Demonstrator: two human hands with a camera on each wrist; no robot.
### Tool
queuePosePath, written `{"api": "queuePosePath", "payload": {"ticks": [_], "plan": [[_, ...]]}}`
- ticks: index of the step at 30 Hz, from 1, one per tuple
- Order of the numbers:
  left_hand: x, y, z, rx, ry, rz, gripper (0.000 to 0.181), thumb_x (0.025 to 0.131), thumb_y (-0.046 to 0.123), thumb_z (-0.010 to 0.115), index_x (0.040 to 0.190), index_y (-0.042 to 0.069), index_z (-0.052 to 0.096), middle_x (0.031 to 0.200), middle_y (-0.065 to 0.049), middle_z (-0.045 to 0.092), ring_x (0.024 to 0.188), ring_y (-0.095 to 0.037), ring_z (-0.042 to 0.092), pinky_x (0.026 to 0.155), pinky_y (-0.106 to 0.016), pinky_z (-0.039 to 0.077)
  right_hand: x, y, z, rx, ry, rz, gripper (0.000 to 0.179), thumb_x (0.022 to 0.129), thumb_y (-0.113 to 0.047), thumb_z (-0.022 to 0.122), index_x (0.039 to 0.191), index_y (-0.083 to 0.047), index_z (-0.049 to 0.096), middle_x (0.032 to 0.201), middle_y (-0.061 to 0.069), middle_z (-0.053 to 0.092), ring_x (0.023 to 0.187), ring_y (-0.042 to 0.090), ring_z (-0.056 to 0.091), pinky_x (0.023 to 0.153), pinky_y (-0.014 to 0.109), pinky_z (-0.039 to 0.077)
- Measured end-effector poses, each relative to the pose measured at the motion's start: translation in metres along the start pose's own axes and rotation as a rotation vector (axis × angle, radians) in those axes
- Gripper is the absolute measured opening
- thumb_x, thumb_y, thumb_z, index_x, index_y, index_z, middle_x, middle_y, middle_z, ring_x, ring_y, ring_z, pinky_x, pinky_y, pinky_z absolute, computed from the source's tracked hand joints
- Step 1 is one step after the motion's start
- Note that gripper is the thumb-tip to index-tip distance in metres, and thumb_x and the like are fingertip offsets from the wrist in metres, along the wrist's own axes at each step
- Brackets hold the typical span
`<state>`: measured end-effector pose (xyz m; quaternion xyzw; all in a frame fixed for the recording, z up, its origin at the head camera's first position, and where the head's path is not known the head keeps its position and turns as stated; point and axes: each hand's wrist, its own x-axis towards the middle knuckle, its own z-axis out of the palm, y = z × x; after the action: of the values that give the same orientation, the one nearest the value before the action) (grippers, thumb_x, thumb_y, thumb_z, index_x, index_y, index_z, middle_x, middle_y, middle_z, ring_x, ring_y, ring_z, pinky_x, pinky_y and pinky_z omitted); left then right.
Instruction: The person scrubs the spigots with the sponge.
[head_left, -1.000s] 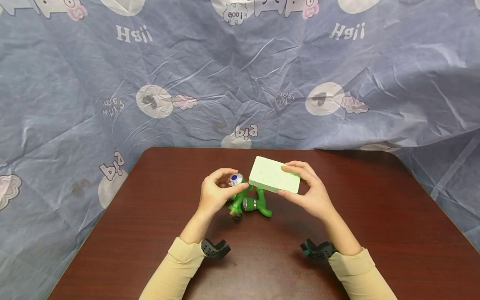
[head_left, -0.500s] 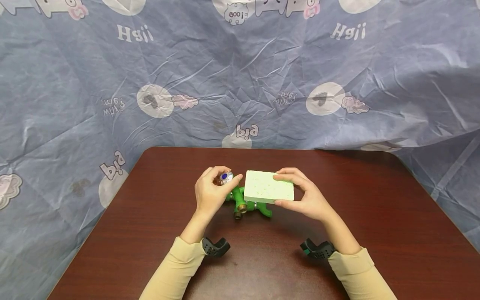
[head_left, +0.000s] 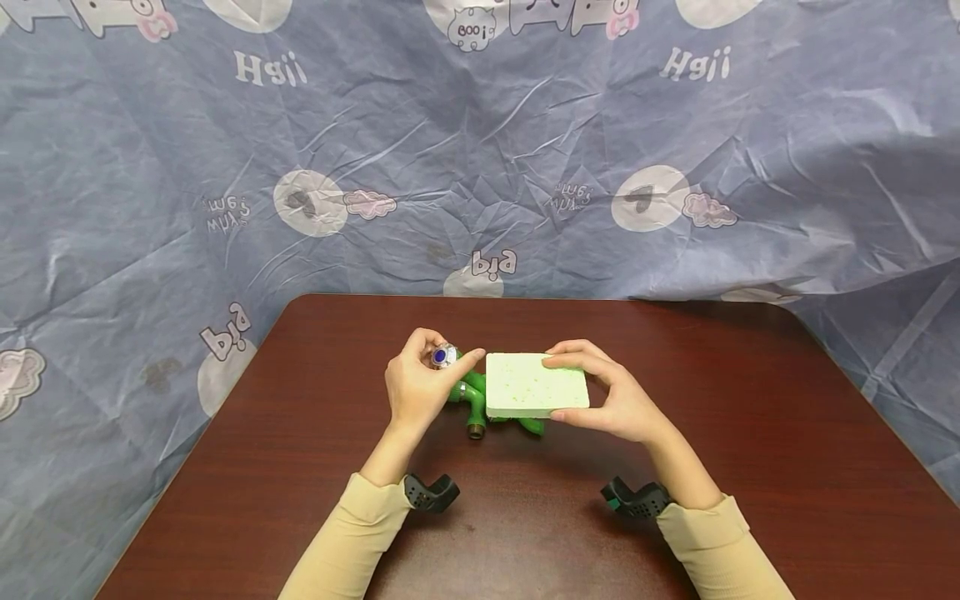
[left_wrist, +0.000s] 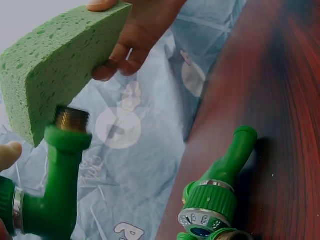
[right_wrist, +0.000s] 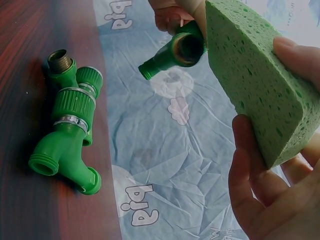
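My left hand [head_left: 416, 390] grips a green faucet [left_wrist: 61, 180] by its clear, blue-centred handle [head_left: 442, 356], holding it above the table. In the left wrist view, its brass-threaded end points up close to the sponge; whether they touch I cannot tell. A light green, pitted sponge [head_left: 534, 385] is held between the thumb and fingers of my right hand [head_left: 617, 396], just right of the faucet. In the head view the sponge hides part of the faucets lying below. Several green fittings appear in the right wrist view, with a ribbed faucet [right_wrist: 74, 107] among them.
The dark red-brown table [head_left: 720, 400] spreads around both hands. Behind its far edge hangs a wrinkled blue-grey printed cloth [head_left: 420, 167]. Black straps [head_left: 431, 493] sit at both wrists, beside beige sleeves.
The sponge has moved down and slightly left, and its tilt has levelled. My left hand has shifted slightly left with the faucet, whose body has turned toward the sponge.
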<state>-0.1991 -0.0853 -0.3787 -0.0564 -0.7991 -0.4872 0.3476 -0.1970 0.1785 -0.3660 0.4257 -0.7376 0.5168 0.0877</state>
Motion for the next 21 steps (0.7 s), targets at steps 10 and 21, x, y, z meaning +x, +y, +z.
{"api": "queuePosePath", "payload": {"ticks": [10,21], "plan": [[0.0021,-0.0004,-0.0034,-0.073,-0.098,-0.081,0.039,0.058,0.034,0.089,0.087,0.016,0.069,0.064,0.007,0.062,0.045,-0.008,0.049,0.043,-0.025,0.038,-0.0004,0.0018,-0.0008,0.007,-0.012,0.006,0.058,0.065,0.002,0.083,0.119,-0.004,0.061,0.121,0.01,0.051,0.113,0.024,0.046,0.084,0.024,0.045],[0.0068,0.0036,-0.0064,-0.494,-0.293,-0.353,0.047,0.063,-0.005,0.082,0.107,0.002,0.067,0.087,-0.008,0.066,0.059,-0.01,0.058,0.053,-0.023,0.052,-0.0019,0.0041,-0.0048,0.0,0.02,0.039,0.06,0.065,0.003,0.083,0.12,-0.004,0.06,0.123,0.009,0.05,0.113,0.023,0.046,0.078,0.024,0.047]]}}
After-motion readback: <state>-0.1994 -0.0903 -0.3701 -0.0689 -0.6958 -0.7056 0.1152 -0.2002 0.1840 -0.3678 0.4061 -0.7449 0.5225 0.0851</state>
